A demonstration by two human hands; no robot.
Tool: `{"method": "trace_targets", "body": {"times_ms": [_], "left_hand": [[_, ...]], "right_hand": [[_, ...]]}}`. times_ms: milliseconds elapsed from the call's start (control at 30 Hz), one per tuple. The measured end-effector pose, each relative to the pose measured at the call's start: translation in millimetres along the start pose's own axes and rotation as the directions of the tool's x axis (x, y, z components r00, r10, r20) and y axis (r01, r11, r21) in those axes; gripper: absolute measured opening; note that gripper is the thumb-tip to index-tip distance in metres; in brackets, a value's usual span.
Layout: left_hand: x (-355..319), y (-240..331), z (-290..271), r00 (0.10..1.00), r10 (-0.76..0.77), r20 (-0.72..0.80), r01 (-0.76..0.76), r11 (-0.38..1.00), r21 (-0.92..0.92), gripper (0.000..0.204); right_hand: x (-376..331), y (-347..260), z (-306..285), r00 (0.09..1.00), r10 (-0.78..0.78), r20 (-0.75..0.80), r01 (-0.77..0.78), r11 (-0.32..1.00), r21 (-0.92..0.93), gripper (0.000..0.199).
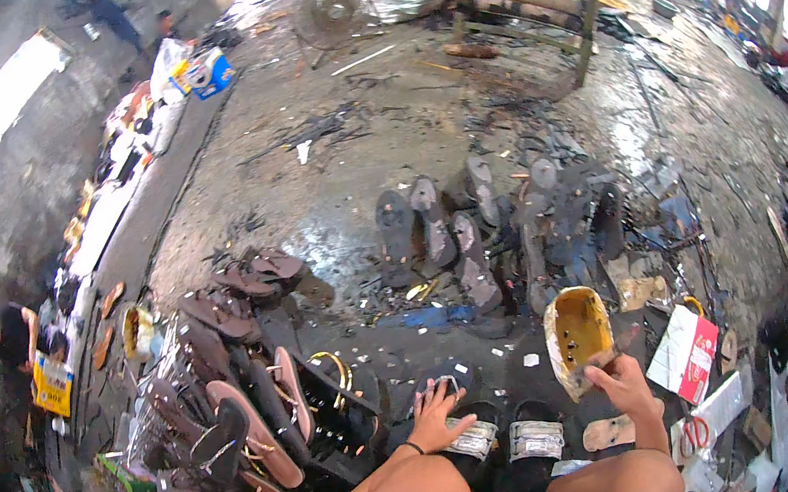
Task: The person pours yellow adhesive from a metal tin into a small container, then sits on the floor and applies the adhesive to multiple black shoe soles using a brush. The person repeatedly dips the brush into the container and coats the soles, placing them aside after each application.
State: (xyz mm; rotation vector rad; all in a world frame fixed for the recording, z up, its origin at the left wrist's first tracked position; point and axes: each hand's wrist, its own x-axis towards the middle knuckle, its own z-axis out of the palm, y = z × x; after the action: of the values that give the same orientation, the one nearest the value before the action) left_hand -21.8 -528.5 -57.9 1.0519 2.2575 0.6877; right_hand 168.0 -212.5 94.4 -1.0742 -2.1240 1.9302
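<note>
My left hand [436, 419] is open, fingers spread, beside a dark slipper with a silvery strap [473, 439]; its thumb lies at the strap's edge. A dark sole [446, 383] lies partly under its fingertips. To the right stands a matching silver-strapped slipper [537, 438]. My right hand [623, 385] is closed at the near rim of a cut-open tub [579, 326] with a yellow-stained inside. A small brownish piece shows at its fingertips, too unclear to name. Below that hand lies a tan sole-shaped piece [609, 432].
Sandals and slippers [257, 431] pile up at my left. Several dark soles [468, 246] lie ahead. A red-and-white box [686, 354] is at my right. Farther off are a fan [328, 14] and a wooden frame [522, 11]. Other people sit left, right and at the back.
</note>
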Motion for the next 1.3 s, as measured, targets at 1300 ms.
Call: {"method": "trace_targets", "body": {"times_ms": [1300], "left_hand": [[-11.6,51.8,-73.0,0.915,0.113,0.387,0.388,-0.508,-0.769,0.07]], "right_hand": [[71.5,-50.1,82.0,0.988,0.061,0.142,-0.154,0.474,0.867,0.028]]}}
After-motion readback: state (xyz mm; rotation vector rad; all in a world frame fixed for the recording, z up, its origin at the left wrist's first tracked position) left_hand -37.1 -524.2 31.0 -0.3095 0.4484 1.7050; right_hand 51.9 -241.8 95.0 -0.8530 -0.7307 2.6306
